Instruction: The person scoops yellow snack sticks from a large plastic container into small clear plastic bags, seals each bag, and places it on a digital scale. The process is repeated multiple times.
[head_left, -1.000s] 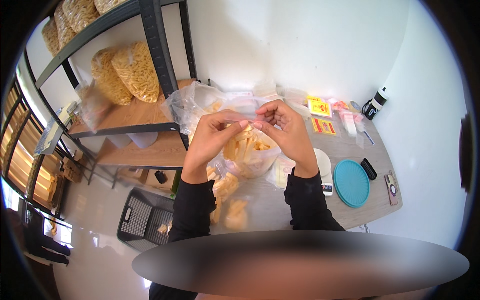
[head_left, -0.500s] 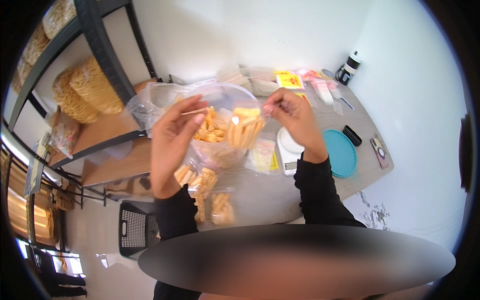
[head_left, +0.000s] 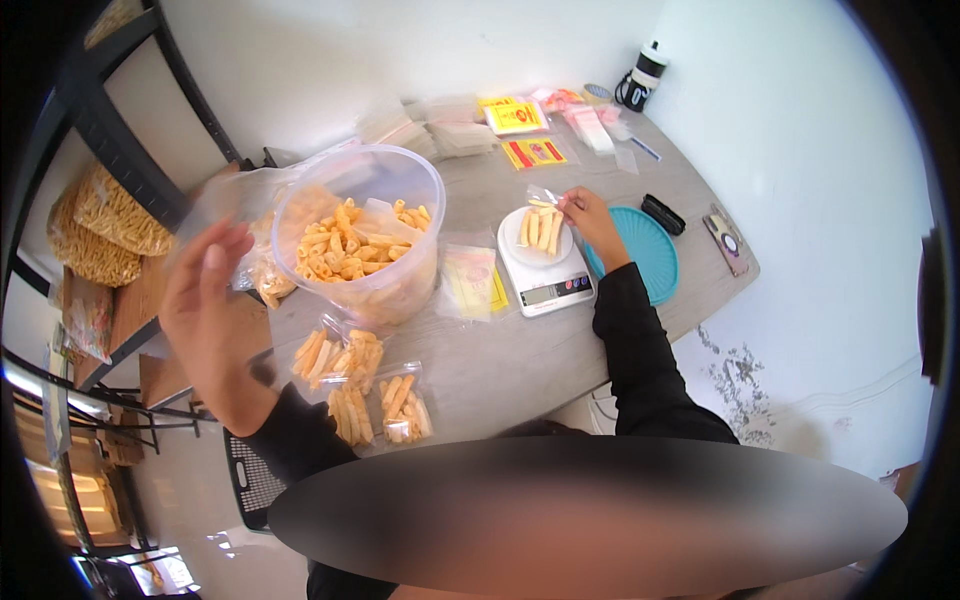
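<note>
My right hand (head_left: 590,220) pinches the top of a small clear bag of stick snacks (head_left: 540,230), which sits on the round plate of a white kitchen scale (head_left: 550,295). My left hand (head_left: 210,310), slightly blurred, is raised at the left with loosely curved fingers and nothing in it. It is beside a translucent tub (head_left: 300,275) holding tube-shaped orange snacks (head_left: 350,250). Several filled bags (head_left: 350,355) lie below the tub. Clear packets with yellow and pink inserts (head_left: 470,280) lie between tub and scale.
A turquoise lid (head_left: 650,275), black case (head_left: 662,214), phone (head_left: 725,240) and tumbler (head_left: 640,80) are on the grey table (head_left: 500,380). Empty bags and labels (head_left: 515,120) lie at the back. Shelving with snack sacks (head_left: 120,215) stands left; a black crate (head_left: 255,480) is below.
The small bag moved from both hands over the tub down to the scale, held by my right hand. My left hand released it and moved left. The view shifted, showing more of the table.
</note>
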